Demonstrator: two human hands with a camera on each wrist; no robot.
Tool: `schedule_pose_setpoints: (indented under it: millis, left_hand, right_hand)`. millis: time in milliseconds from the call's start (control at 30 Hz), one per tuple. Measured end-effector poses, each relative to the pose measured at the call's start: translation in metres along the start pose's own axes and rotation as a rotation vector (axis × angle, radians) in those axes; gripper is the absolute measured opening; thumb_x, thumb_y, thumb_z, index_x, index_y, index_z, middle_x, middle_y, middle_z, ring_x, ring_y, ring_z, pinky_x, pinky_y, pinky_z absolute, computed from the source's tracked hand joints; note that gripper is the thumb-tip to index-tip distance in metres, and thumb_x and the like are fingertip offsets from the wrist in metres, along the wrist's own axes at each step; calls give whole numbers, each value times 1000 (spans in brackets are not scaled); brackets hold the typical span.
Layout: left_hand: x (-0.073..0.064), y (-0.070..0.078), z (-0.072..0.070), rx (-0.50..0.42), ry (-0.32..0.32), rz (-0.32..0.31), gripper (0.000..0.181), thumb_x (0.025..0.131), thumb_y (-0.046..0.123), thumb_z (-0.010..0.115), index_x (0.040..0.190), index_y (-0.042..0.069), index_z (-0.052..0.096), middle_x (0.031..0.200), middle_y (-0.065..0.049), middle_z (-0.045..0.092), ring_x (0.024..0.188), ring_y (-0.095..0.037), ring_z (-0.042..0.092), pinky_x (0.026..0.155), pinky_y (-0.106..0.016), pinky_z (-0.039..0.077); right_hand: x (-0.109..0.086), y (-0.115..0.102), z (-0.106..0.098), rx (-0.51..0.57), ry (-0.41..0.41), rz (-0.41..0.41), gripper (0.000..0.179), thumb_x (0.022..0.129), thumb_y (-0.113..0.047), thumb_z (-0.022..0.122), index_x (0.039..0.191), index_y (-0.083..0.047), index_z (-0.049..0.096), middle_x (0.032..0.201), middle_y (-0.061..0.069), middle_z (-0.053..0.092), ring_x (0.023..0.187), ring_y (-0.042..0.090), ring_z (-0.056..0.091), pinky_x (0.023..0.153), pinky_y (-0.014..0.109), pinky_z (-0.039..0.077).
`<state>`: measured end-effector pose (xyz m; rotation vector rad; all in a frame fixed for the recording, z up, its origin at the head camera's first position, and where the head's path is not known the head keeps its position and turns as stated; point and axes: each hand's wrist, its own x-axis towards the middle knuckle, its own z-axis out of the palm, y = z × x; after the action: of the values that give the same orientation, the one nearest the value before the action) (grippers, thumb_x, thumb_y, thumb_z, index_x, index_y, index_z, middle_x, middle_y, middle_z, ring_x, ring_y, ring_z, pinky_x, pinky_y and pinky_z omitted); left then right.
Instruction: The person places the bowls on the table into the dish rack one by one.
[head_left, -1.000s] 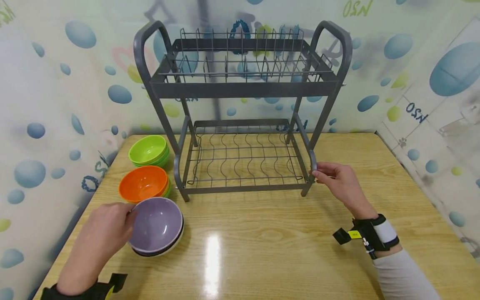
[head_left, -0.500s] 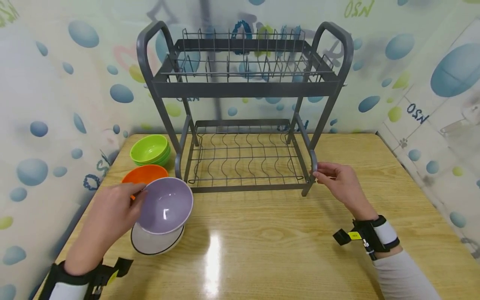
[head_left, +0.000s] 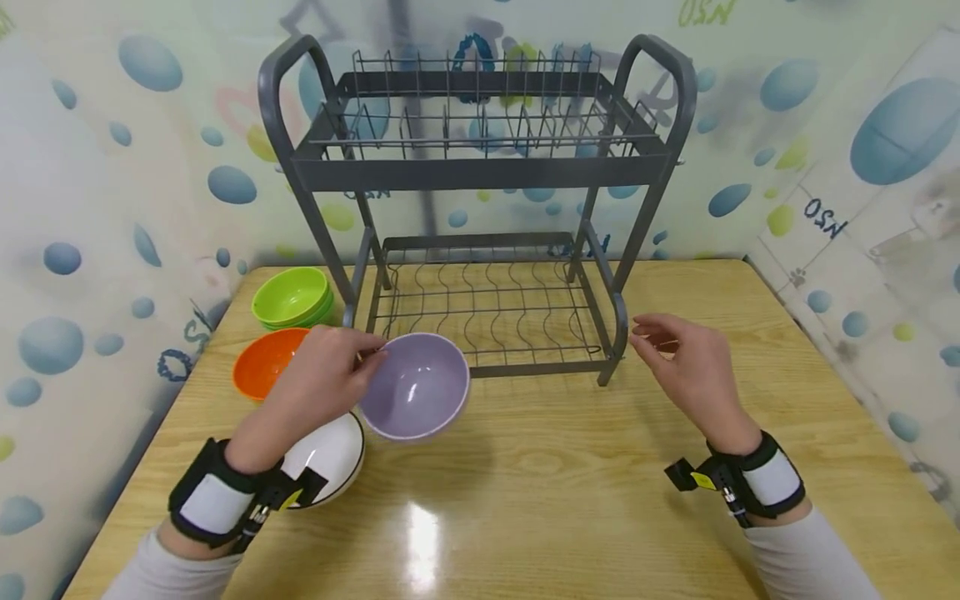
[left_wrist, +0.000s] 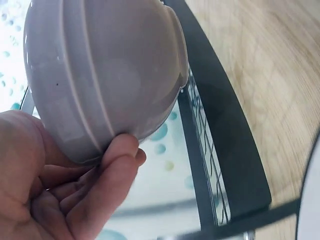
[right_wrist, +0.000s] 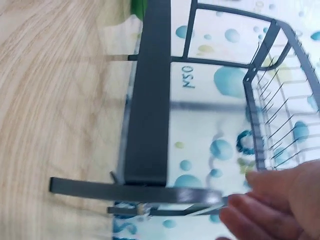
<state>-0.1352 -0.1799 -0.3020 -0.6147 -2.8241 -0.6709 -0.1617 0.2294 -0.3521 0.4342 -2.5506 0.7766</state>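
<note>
My left hand [head_left: 318,371] pinches the left rim of a purple bowl [head_left: 416,387], thumb on one side and fingers on the other. The bowl is held above the table, before the lower tier of a dark grey two-tier dish rack [head_left: 480,175]. From the left wrist view, the outside of the purple bowl [left_wrist: 115,65] shows, with the thumb and fingers at its edge. My right hand [head_left: 690,367] is beside the rack's lower right side, fingers loosely bent, holding nothing; a small gap shows between fingertips and rack. Under my left wrist is a white bowl with a dark rim [head_left: 333,454], partly hidden.
Green bowls [head_left: 292,297] are stacked at the table's back left. An orange bowl [head_left: 262,367] stands in front of them, partly covered by my left hand. The wooden table [head_left: 555,492] meets a patterned wall covering [head_left: 750,167] behind the rack.
My left hand has lifted the purple bowl off the stack and carried it right, towards the rack, uncovering the white bowl. My right hand has come slightly off the rack's side.
</note>
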Motion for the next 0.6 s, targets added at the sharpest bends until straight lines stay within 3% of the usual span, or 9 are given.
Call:
schedule_pose_setpoints:
  millis: [167, 400, 467, 600]
  left_hand:
    - [16, 13, 13, -70, -91, 21, 14, 88, 8, 63, 93, 5, 76, 77, -6, 72, 64, -11, 61, 55, -23, 53]
    - [30, 25, 30, -93, -150, 62, 15, 89, 9, 62, 89, 7, 76, 73, -4, 71, 60, -7, 57, 51, -20, 48]
    - [32, 27, 33, -102, -169, 67, 15, 89, 9, 62, 89, 7, 76, 73, -3, 71, 58, -7, 55, 49, -19, 47]
    - [34, 32, 38, -125, -197, 75, 15, 89, 9, 61, 89, 7, 76, 71, -2, 69, 56, -6, 53, 48, -21, 45]
  right_hand:
    - [-5, -30, -2, 60, -46, -299, 30, 80, -15, 76, 110, -10, 71, 100, 4, 74, 85, 13, 69, 70, 31, 56]
    - [-13, -69, 12, 206, -128, -743, 46, 78, -16, 77, 122, -7, 65, 125, 9, 63, 115, 21, 57, 101, 26, 45]
    - [-15, -76, 17, 204, -146, -828, 48, 80, -16, 76, 125, -6, 62, 128, 10, 60, 119, 23, 55, 103, 29, 45]
    - [-19, -86, 27, 126, -185, -912, 49, 82, -18, 74, 128, -8, 60, 129, 7, 61, 121, 21, 55, 104, 34, 46]
